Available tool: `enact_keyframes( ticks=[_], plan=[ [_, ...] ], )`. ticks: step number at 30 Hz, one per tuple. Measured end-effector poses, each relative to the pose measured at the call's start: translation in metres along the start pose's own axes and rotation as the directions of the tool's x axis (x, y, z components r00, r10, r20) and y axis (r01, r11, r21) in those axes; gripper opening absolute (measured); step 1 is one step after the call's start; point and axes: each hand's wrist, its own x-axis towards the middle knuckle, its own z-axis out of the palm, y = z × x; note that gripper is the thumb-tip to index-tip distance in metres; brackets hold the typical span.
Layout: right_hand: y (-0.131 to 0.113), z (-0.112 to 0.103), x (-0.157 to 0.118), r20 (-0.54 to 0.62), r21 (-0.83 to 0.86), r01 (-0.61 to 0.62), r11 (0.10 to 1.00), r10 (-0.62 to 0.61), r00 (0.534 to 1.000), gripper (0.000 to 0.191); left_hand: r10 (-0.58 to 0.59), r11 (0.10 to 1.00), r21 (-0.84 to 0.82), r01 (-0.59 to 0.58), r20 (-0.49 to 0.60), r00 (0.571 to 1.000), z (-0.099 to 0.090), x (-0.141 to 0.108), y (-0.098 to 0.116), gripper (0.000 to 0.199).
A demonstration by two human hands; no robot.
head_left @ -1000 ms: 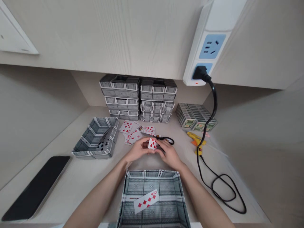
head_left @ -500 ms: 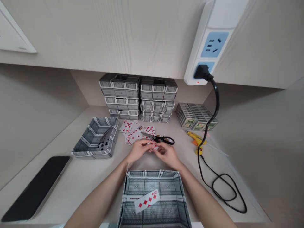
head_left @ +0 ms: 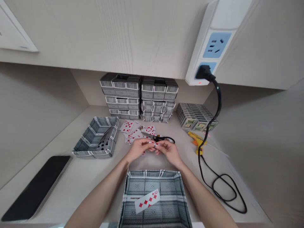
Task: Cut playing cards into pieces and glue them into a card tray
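Between my two hands is a small red-and-white playing card [head_left: 154, 143], pinched at both ends and partly covered by the fingers. My left hand [head_left: 140, 148] grips its left end, and my right hand [head_left: 168, 150] has the right end between thumb and fingers. Just beyond them lie black-handled scissors [head_left: 163, 138], partly over a spread of loose playing cards [head_left: 133, 134]. Closer to me, between my forearms, stands an open box made of playing cards [head_left: 166, 180]. A cut strip of a nine of diamonds [head_left: 147, 201] rests inside it.
Left stands a card-made tray [head_left: 95, 154] with cards inside, near a black flat object [head_left: 38, 186]. Stacked card boxes [head_left: 140, 95] line the back. At right are card packs [head_left: 196, 115], a yellow glue gun [head_left: 197, 141] and its black cord [head_left: 219, 98], plugged into a power strip [head_left: 193, 69].
The card between my hands has tilted or bent, showing a narrower face. My right fingers have shifted slightly, and a red-marked card piece now shows below my left hand.
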Motion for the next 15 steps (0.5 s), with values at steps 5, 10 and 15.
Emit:
enact_keyframes(
  ticks=[5,10,15],
  plan=[
    [-0.002,0.0005,-0.0004,0.004,-0.018,-0.013,1.0,0.014,1.0,0.031,0.012,1.0,0.013,-0.012,-0.001,1.0,0.0018,-0.002,0.0031,0.028],
    [-0.0032,0.0,-0.0004,0.016,-0.036,-0.019,0.999,0.02,1.0,0.03,0.009,1.0,0.016,-0.009,-0.001,1.0,0.003,-0.0025,0.005,0.027],
    [-0.0009,-0.0011,0.0004,0.038,-0.032,-0.012,0.999,0.013,0.999,0.028,-0.005,1.0,0.013,0.005,-0.008,1.0,0.0029,-0.0025,0.0034,0.025]
  ],
)
